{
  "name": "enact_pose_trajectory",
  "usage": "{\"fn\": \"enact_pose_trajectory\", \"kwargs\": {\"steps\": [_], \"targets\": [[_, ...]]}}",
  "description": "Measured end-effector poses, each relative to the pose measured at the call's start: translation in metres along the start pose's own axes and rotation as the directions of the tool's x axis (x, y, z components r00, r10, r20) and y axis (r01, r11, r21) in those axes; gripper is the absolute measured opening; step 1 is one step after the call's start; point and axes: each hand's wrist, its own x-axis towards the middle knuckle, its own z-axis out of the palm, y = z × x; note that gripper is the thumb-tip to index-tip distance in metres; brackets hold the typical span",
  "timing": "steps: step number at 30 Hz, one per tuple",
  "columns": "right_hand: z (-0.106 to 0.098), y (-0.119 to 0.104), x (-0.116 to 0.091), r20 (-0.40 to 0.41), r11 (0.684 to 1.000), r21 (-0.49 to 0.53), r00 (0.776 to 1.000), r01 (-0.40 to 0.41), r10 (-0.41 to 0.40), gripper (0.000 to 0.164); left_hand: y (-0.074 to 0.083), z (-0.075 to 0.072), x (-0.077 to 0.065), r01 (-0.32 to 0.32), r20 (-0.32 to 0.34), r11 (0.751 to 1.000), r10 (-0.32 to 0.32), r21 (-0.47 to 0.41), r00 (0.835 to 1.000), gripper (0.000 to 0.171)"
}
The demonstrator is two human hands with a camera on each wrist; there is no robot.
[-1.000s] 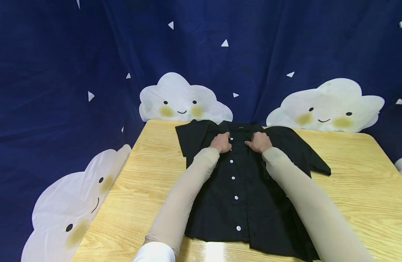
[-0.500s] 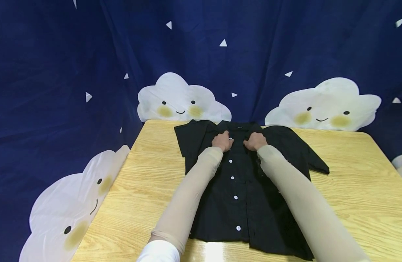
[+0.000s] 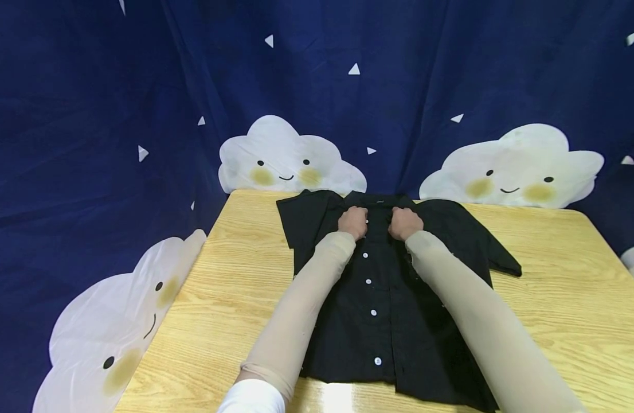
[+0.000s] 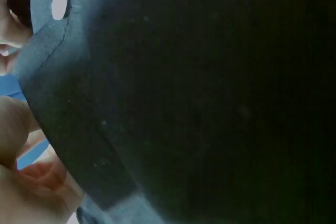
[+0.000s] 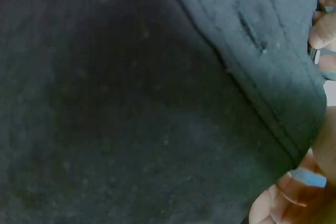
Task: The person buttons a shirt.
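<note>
A black short-sleeved shirt (image 3: 343, 332) lies front up on the table, its collar at the far side and several white buttons down the front. Just below the collar, my left hand (image 3: 353, 222) grips the button edge. In the left wrist view a white button (image 4: 59, 4) shows near the fingers (image 4: 42, 179) at that edge. My right hand (image 3: 405, 223) holds the opposite front edge, a short gap away. A buttonhole (image 5: 251, 31) appears on that edge in the right wrist view, with fingertips (image 5: 262, 208) partly hidden by the cloth.
The wooden table (image 3: 234, 258) extends to both sides of the shirt. Behind it hangs a dark blue curtain (image 3: 317, 74) with white triangles and smiling clouds (image 3: 513, 166). Another cloud (image 3: 110, 327) is on the cloth along the left side.
Both hands stay near the collar. My left hand has shifted slightly right, and the fingers and thumbs of both hands have curled in on the shirt's front edges. The shirt lies almost unchanged.
</note>
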Motion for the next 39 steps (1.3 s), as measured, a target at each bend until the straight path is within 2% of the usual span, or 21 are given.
{"fn": "enact_pose_trajectory", "kwargs": {"steps": [3, 5, 10, 16, 21, 25, 30, 36, 39], "targets": [[0.001, 0.003, 0.001, -0.039, 1.0, 0.005, 0.999, 0.027, -0.027, 0.029, 0.001, -0.001, 0.001, -0.013, 0.009, 1.0, 0.013, 0.008, 1.0, 0.007], [0.0, 0.005, 0.0, -0.094, 0.999, 0.021, 0.994, 0.049, -0.046, 0.026, 0.001, -0.002, 0.001, -0.021, 0.008, 1.0, 0.021, 0.003, 1.0, 0.008], [-0.01, 0.005, -0.003, -0.205, 0.988, 0.08, 0.972, 0.132, -0.113, 0.023, 0.0, -0.005, 0.003, -0.042, -0.026, 0.998, 0.041, -0.037, 0.999, 0.011], [-0.01, 0.003, 0.001, -0.279, 0.982, 0.1, 0.952, 0.159, -0.125, 0.021, 0.003, -0.012, 0.004, -0.054, -0.051, 0.994, 0.049, -0.093, 0.998, 0.01], [-0.01, -0.002, 0.001, -0.223, 0.985, 0.095, 0.967, 0.144, -0.12, 0.023, 0.004, -0.013, 0.005, -0.071, -0.082, 0.993, 0.063, -0.091, 0.995, 0.01], [-0.007, -0.004, 0.001, -0.174, 0.981, 0.138, 0.978, 0.139, -0.114, 0.025, 0.004, -0.011, 0.005, -0.074, -0.098, 0.991, 0.063, -0.111, 0.993, 0.011], [-0.001, -0.004, 0.001, -0.178, 0.97, 0.174, 0.974, 0.171, -0.14, 0.021, 0.007, -0.008, 0.004, -0.046, -0.083, 0.985, 0.032, -0.166, 0.996, 0.012], [0.003, -0.006, -0.003, -0.171, 0.941, 0.266, 0.971, 0.209, -0.168, 0.018, 0.01, -0.003, 0.003, -0.027, -0.088, 0.987, 0.013, -0.161, 0.996, 0.013], [0.002, -0.008, -0.006, -0.152, 0.927, 0.322, 0.977, 0.191, -0.149, 0.018, 0.011, 0.0, 0.003, -0.022, -0.085, 0.985, 0.008, -0.172, 0.996, 0.013]]}}
